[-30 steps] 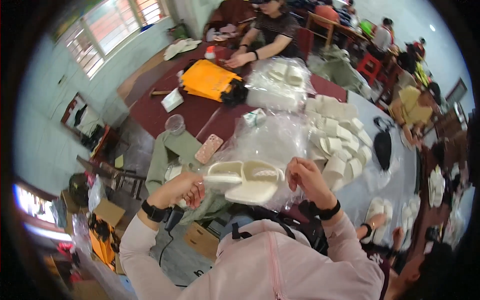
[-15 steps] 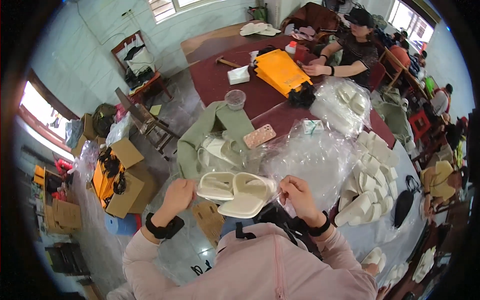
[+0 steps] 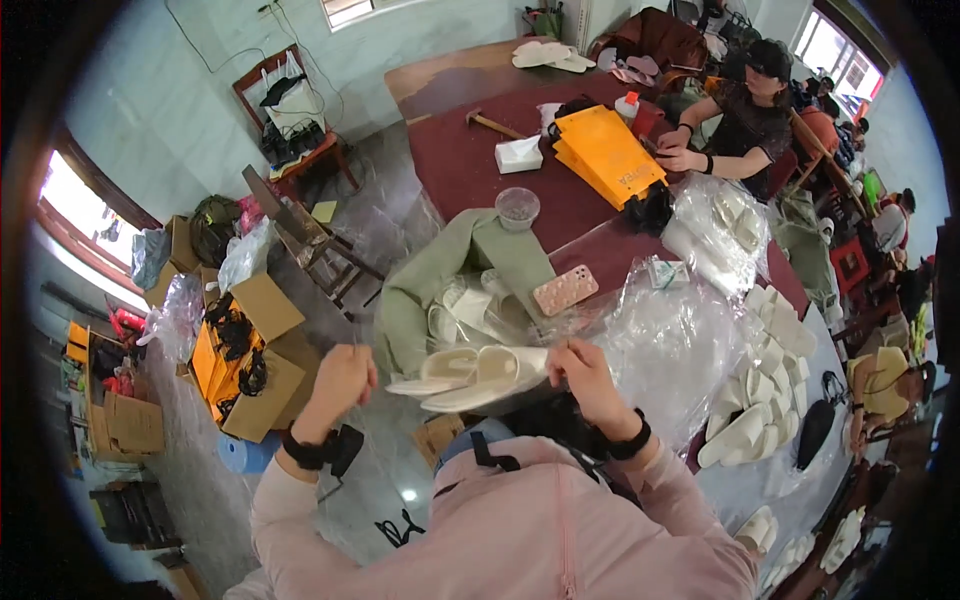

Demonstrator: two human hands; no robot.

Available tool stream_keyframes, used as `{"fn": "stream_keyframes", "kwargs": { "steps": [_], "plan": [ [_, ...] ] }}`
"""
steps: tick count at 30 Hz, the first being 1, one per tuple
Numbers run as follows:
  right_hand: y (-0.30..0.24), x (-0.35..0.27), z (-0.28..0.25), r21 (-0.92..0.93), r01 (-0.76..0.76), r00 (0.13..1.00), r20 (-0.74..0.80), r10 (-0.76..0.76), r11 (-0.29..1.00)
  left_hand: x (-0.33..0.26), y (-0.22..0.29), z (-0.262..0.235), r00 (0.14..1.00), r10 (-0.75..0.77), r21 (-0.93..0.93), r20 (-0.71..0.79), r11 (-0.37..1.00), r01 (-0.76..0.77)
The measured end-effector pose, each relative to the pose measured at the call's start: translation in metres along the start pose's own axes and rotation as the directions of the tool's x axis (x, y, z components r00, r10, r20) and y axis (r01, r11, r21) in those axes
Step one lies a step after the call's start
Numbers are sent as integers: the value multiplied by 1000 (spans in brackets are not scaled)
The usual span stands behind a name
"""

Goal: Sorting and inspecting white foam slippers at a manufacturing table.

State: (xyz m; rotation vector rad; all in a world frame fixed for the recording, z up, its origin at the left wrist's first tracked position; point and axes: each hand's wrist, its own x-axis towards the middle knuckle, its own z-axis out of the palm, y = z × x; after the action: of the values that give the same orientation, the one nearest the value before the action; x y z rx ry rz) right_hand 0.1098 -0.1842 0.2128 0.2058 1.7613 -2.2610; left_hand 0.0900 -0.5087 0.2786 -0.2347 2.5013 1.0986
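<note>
A pair of cream slippers (image 3: pixel 480 376) is held up in front of my chest, one overlapping the other, soles tilted down. My left hand (image 3: pixel 343 385) is closed just left of them, a small gap between fingers and slippers; what it grips is too fine to see. My right hand (image 3: pixel 587 382) is closed in a pinch at the slippers' right end. Clear film may run around the pair, but I cannot make it out. Beyond them, more pale slippers (image 3: pixel 466 308) lie in clear plastic on a green cloth (image 3: pixel 415 275).
A pink phone case (image 3: pixel 566 290), crumpled clear plastic (image 3: pixel 680 335) and a heap of cream slippers (image 3: pixel 765 390) lie on the table. A hammer (image 3: pixel 495 125), tissue box (image 3: pixel 518 154) and orange bags (image 3: pixel 608 152) are farther off, near a seated co-worker (image 3: pixel 735 125). An open carton (image 3: pixel 275 395) stands left.
The view has swung left, so the table sits farther right. The slippers have tipped to a flatter angle, and my left hand has risen and moved slightly away from them.
</note>
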Motion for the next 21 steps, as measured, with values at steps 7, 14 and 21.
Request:
{"fn": "stream_keyframes", "kwargs": {
  "steps": [7, 14, 21],
  "plan": [
    [22, 57, 58, -211, 2, 988, 154, 31, 978, 100, -107, 35, 951, 124, 30, 284, 990, -138],
    [-3, 58, 59, -79, 8, 963, 268, 14, 997, 111, -138, 94, 708, 14, -251, 706, 940, 231],
    [-5, 57, 31, 198, 57, 927, 353, -125, 979, 117, -133, 103, 620, 557, -808, 552, 171, 565]
  ]
}}
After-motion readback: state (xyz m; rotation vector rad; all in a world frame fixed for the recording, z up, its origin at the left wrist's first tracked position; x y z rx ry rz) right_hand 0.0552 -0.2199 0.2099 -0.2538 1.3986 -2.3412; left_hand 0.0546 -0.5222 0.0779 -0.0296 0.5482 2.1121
